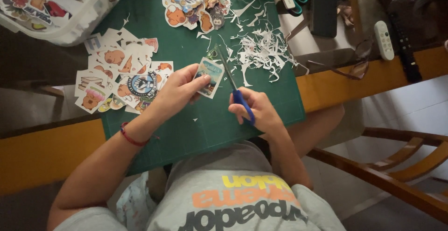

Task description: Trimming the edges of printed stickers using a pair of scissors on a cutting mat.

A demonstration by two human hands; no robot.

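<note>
Trimming underway: your left hand [179, 91] pinches the sticker [208, 77], your right hand [256, 109] grips the blue-handled scissors [233, 84], blades at its edge; next, probably rotate sticker.

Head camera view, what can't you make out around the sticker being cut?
- Scissors: handle loops mostly hidden by the right hand.
- Sticker: picture too small to identify; left hand covers its edge.
- Plastic bin: cut off by the top-left edge.
- Glasses: dim, blurred.
</note>
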